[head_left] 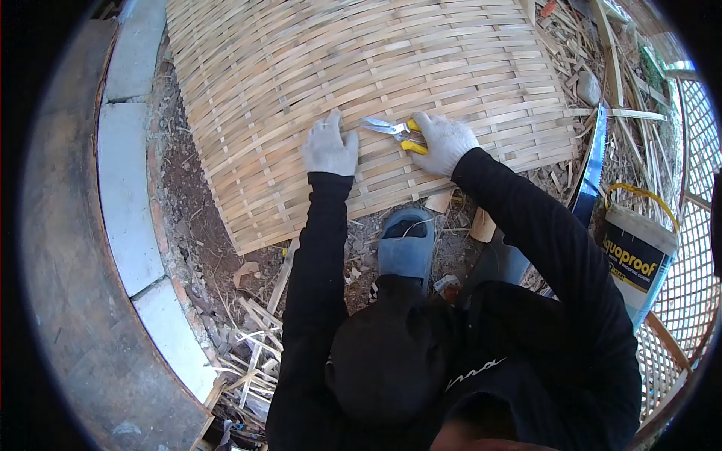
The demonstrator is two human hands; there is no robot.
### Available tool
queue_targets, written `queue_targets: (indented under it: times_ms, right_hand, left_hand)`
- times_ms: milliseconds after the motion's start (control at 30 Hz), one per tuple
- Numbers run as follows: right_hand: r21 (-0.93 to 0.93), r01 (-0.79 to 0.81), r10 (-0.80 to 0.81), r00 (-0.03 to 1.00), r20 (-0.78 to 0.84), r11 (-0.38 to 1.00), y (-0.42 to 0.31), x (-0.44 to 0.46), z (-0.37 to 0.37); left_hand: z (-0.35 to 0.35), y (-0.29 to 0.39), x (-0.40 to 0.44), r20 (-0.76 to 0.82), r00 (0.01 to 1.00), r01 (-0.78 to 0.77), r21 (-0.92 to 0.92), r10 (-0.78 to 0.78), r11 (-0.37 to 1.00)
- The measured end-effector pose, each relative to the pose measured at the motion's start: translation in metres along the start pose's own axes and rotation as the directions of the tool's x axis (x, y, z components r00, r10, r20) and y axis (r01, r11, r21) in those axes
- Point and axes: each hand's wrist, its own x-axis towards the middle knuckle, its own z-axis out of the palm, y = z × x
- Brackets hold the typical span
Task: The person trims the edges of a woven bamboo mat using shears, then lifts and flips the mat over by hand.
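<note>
A large woven bamboo mat (316, 68) lies spread out in front of me. My left hand (331, 146), in a whitish work glove, rests flat on the mat with its thumb apart from the fingers. Just to its right, my gloved right hand (445, 143) grips yellow-handled pruning shears (389, 128) low over the weave. The shears' blades point left toward my left hand, and their handles are spread. The palm side of my right hand is hidden.
At the right, a saw (594, 161) with a blue blade leans near an Aquaproof bucket (639, 252). Bamboo offcuts (252, 349) litter the soil. A pale block edging (129, 188) runs along the left. My blue shoe (406, 244) stands by the mat's near edge.
</note>
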Motion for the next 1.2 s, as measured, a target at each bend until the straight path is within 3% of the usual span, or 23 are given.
queue_targets:
  times_ms: [100, 200, 300, 500, 733, 833, 867, 933, 1033, 1067, 1200]
  right_hand:
    - [0.018, -0.005, 0.005, 1.0, 0.011, 1.0, 0.0, 0.0, -0.001]
    - [0.026, -0.019, 0.018, 0.999, 0.039, 0.999, 0.0, 0.002, -0.005]
    - [0.028, -0.017, 0.016, 0.999, 0.052, 0.999, -0.001, 0.003, -0.006]
    - [0.027, -0.013, 0.012, 0.998, 0.054, 1.0, 0.001, 0.002, -0.006]
    - [0.039, -0.024, 0.022, 0.998, 0.061, 0.999, 0.0, 0.001, -0.007]
    - [0.031, -0.023, 0.021, 0.999, 0.049, 0.999, 0.001, 0.001, -0.008]
    - [0.029, -0.019, 0.017, 0.999, 0.045, 0.999, 0.0, 0.001, -0.007]
    - [0.033, -0.013, 0.011, 0.999, 0.046, 0.999, 0.0, 0.003, -0.005]
    - [0.029, -0.009, 0.008, 0.999, 0.032, 1.0, 0.001, 0.001, -0.003]
    - [0.024, -0.006, 0.005, 1.0, 0.023, 1.0, 0.001, 0.002, -0.004]
    - [0.038, -0.018, 0.017, 1.0, 0.026, 0.999, 0.0, 0.001, -0.003]
  left_hand:
    - [0.011, -0.01, 0.011, 0.092, 0.995, -0.022, -0.053, 0.027, 0.998]
    - [0.009, -0.012, 0.011, -0.012, 0.996, 0.077, -0.288, -0.084, 0.955]
    - [-0.008, -0.01, 0.011, 0.131, 0.965, 0.259, -0.336, -0.227, 0.906]
    - [-0.014, -0.026, 0.001, 0.003, 0.933, 0.328, -0.428, -0.361, 0.842]
    - [-0.051, -0.074, -0.021, -0.196, 0.824, 0.446, -0.354, -0.531, 0.822]
    - [-0.057, -0.073, -0.041, -0.021, 0.955, 0.284, -0.241, -0.297, 0.928]
    - [-0.057, -0.069, -0.049, 0.166, 0.973, 0.186, -0.162, -0.159, 0.969]
    - [-0.044, -0.043, -0.065, 0.192, 0.973, -0.107, -0.105, 0.125, 0.989]
    - [-0.035, -0.011, -0.076, 0.209, 0.973, -0.082, -0.075, 0.096, 0.994]
    - [-0.029, -0.009, -0.076, 0.133, 0.984, -0.106, -0.099, 0.119, 0.989]
    - [-0.017, -0.012, -0.071, 0.181, 0.971, -0.143, -0.084, 0.156, 0.986]
